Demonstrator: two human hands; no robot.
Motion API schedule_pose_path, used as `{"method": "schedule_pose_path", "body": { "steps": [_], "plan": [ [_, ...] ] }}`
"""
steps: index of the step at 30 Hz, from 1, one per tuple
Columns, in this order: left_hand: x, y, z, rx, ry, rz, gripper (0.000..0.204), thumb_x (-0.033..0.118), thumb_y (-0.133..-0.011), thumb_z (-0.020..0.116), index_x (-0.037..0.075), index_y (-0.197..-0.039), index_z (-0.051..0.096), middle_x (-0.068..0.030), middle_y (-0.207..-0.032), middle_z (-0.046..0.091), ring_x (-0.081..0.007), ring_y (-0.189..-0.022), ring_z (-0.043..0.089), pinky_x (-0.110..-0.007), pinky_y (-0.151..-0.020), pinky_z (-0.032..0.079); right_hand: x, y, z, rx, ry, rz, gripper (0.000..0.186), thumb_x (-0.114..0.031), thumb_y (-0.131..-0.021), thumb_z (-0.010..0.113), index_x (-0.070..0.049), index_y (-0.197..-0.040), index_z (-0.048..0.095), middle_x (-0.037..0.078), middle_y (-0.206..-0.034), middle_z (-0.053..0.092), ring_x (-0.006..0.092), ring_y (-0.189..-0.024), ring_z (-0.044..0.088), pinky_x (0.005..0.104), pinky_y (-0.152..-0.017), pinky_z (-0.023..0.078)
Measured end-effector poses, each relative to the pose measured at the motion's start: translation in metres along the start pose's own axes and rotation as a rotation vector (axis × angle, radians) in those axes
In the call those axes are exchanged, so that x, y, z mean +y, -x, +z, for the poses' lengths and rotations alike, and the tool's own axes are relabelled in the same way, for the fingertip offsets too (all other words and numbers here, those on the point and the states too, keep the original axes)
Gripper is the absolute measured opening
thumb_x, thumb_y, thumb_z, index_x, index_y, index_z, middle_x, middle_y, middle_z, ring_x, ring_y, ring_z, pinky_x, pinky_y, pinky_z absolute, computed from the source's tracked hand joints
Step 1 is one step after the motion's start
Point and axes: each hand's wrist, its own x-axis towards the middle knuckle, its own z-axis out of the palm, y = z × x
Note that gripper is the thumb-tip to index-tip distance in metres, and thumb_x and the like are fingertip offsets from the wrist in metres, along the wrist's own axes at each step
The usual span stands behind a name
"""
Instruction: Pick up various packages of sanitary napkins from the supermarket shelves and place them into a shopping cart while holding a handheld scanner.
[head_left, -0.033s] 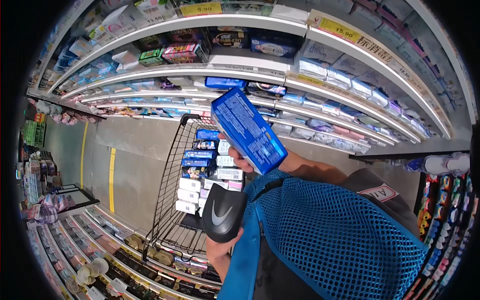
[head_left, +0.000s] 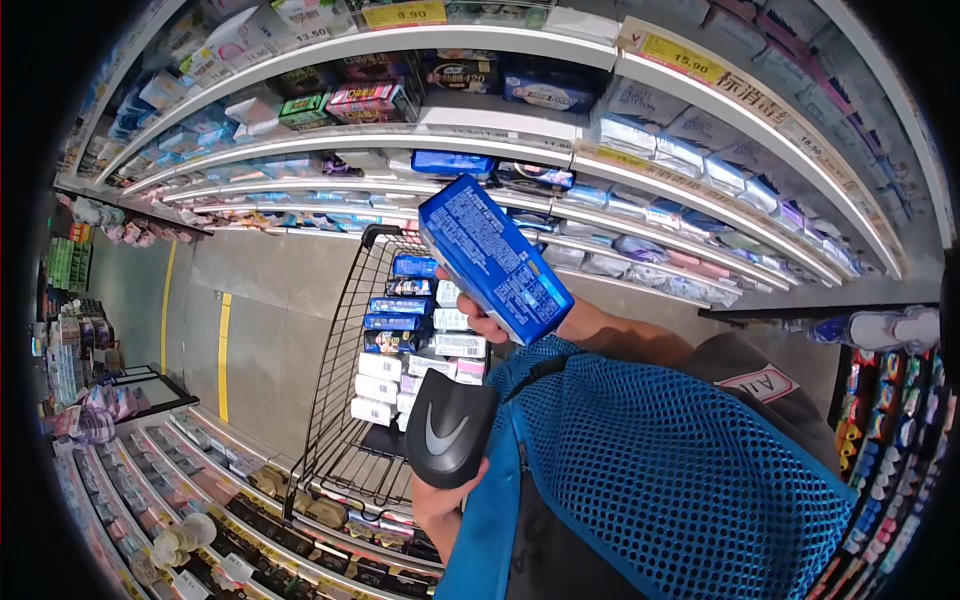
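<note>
Head view: right grip [head_left: 485, 322] clasps blue packet [head_left: 495, 258], left grip [head_left: 447, 498] black scanner [head_left: 452, 430].

Right forearm [head_left: 640, 335] slants in from right of centre, bare below the sleeve, and the right hand [head_left: 485, 320] is up mid-frame, partly hidden, fingers bent in a grip! Lower down, just left of centre, the left hand [head_left: 448, 494] curls closed, left wrist [head_left: 436, 525] angled upward

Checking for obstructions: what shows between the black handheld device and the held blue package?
In the head view, right-hand fingers gripping the package, with white packs lower down in the cart.
</note>
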Motion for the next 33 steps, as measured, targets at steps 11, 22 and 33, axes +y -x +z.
{"method": "schedule_pose_path", "body": {
  "steps": [11, 22, 33],
  "plan": [
    [0.005, -0.001, 0.01, -0.092, 0.028, 0.164, 0.062, -0.005, -0.058, 0.076, -0.006, -0.115, 0.052, -0.0134, -0.097, 0.062, -0.0186, -0.081, 0.061, -0.031, -0.074, 0.049, 0.018, -0.006, 0.0, 0.247, -0.225, 0.136, 0.071, -0.054, -0.086, 0.046, -0.006, -0.137, 0.032, 0.024, -0.118, 0.048, 0.0218, -0.068, 0.054, 0.0296, -0.054, 0.045],
    [0.014, -0.017, 0.012, -0.155, 0.248, -0.006, 0.066, -0.003, -0.062, 0.074, -0.005, -0.121, 0.047, -0.0122, -0.11, 0.059, -0.0173, -0.098, 0.057, -0.031, -0.086, 0.044, 0.025, 0.005, -0.001, 0.456, -0.087, 0.164, 0.067, -0.057, -0.087, 0.043, -0.01, -0.134, 0.04, 0.021, -0.112, 0.052, 0.0157, -0.063, 0.049, 0.0249, -0.05, 0.04],
    [-0.004, -0.034, 0.012, -0.198, 0.695, -0.091, 0.04, -0.007, -0.069, 0.067, -0.003, -0.107, 0.055, -0.0057, -0.079, 0.059, -0.0094, -0.061, 0.053, -0.023, -0.056, 0.042, 0.008, -0.008, -0.038, 0.347, 0.213, -0.043, 0.06, -0.042, -0.091, 0.048, -0.01, -0.139, 0.031, 0.016, -0.115, 0.056, 0.0279, -0.097, 0.058, 0.0411, -0.088, 0.045]
  ]
}}
